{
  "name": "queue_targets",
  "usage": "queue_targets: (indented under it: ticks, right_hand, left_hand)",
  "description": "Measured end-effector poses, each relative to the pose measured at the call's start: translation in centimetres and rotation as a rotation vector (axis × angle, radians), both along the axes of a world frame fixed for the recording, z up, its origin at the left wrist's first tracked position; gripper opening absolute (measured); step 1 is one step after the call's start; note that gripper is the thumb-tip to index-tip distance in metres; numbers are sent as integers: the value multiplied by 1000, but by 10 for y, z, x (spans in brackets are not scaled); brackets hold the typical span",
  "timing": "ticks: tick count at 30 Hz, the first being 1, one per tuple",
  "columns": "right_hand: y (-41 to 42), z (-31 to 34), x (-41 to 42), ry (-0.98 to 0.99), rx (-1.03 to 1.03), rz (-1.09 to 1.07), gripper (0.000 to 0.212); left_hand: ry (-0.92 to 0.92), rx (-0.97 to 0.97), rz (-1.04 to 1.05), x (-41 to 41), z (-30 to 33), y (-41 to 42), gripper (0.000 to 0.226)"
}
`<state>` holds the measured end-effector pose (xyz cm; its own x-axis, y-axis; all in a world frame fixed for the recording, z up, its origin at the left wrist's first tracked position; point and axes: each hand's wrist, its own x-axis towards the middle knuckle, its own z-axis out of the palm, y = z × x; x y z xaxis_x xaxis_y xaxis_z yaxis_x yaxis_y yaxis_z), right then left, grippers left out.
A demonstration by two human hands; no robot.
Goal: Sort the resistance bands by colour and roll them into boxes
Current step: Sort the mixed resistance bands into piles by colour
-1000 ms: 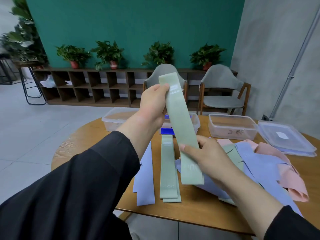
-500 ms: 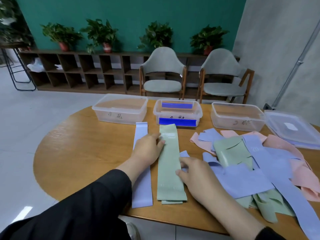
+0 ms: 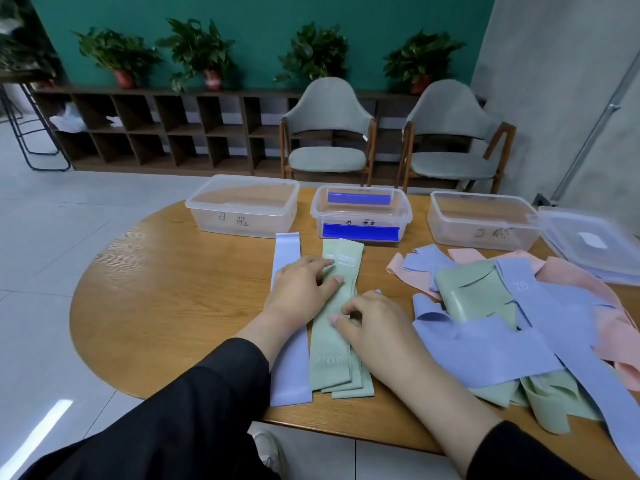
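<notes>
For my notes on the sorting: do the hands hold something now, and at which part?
Nothing is lifted. Both hands rest on the green band stack, which lies flat: left hand on its upper half, right hand at its middle.

Left hand (image 3: 303, 289) flat on the green band stack (image 3: 334, 341), fingers straight, heel over the lilac band (image 3: 287, 368) lying just left of the stack. Right hand (image 3: 370, 323) lower on the same stack, fingers bent, tips pressing down. Stack fanned at the near end, "30" printed there. Right of it: unsorted pile (image 3: 519, 327) of blue, green and pink bands. Far edge of the wooden table (image 3: 166, 289): three clear boxes – left box (image 3: 242, 211), middle box (image 3: 360, 216) with blue clips, right box (image 3: 481, 220). Box lids (image 3: 588, 244) stacked beside the right one.
</notes>
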<state>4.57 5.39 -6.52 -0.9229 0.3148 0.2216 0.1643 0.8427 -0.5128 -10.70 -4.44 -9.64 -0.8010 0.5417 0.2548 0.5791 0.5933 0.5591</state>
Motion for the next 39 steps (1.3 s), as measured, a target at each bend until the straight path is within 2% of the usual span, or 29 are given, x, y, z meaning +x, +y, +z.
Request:
queue_targets:
  ticks: [6, 8, 13, 16, 19, 22, 24, 27, 29, 33, 37, 39]
  right_hand:
    - [-3, -2, -8, -139, 293, 57, 29]
    - [-3, 3, -5, -110, 294, 109, 25]
    - [24, 33, 19, 198, 159, 75, 15]
    - [60, 41, 34, 107, 147, -51, 18]
    - [84, 36, 52, -27, 132, -57, 16]
    - [88, 28, 63, -43, 130, 7, 13]
    - [86, 21, 66, -52, 138, 49, 11]
    - [82, 15, 68, -42, 119, 88, 15]
    - [83, 16, 70, -8, 89, 82, 17]
    - [89, 18, 78, 41, 55, 46, 16]
    - [96, 27, 85, 143, -16, -1, 16]
    - [106, 33, 85, 192, 0, -55, 17]
  left_hand:
    - [45, -57, -31, -2, -5, 0, 42]
    - [40, -60, -38, -4, -6, 0, 37]
    - [38, -101, -37, -2, -9, 3, 36]
    - [49, -69, -44, 1, -6, 3, 40]
    - [148, -49, -103, 9, 6, 2, 36]
    - [313, -106, -187, 24, 29, 15, 36]
    - [318, -206, -190, 36, 44, 31, 36]
    - [361, -473, -180, 52, 46, 46, 34]
    - [338, -504, -174, 57, 41, 48, 26]
    - [246, -345, -150, 61, 38, 46, 9]
    - [-11, 78, -172, 65, 53, 47, 21]
    - [-97, 269, -172, 69, 68, 49, 18]
